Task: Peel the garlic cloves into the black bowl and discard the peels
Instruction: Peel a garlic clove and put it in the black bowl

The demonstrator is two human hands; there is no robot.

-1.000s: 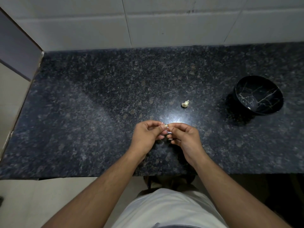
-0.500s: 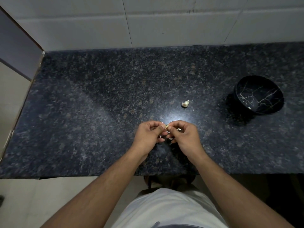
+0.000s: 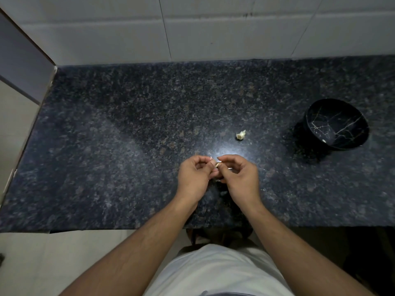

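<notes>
Here, seen from the head camera, a person is standing at a dark speckled granite counter (image 3: 128, 146), both forearms reaching out over its near edge. The left hand (image 3: 195, 178) and the right hand (image 3: 241, 180) are meeting above the counter, fingers curled, and between their fingertips they are pinching a small pale garlic clove (image 3: 216, 165); a thin flake of white skin is sticking up beside the left thumb. The two hands are touching at the fingertips, each gripping the clove from its own side. How much of the clove is already bare is too small to tell.

Beyond the hands, another pale piece of garlic (image 3: 241, 135) is lying alone on the counter, apart from everything else. Well off to the right, the black bowl (image 3: 336, 124) with thin white veining is sitting on the counter, with one small pale speck lying inside near its front wall. White wall tiles (image 3: 213, 28) are running behind the counter.
</notes>
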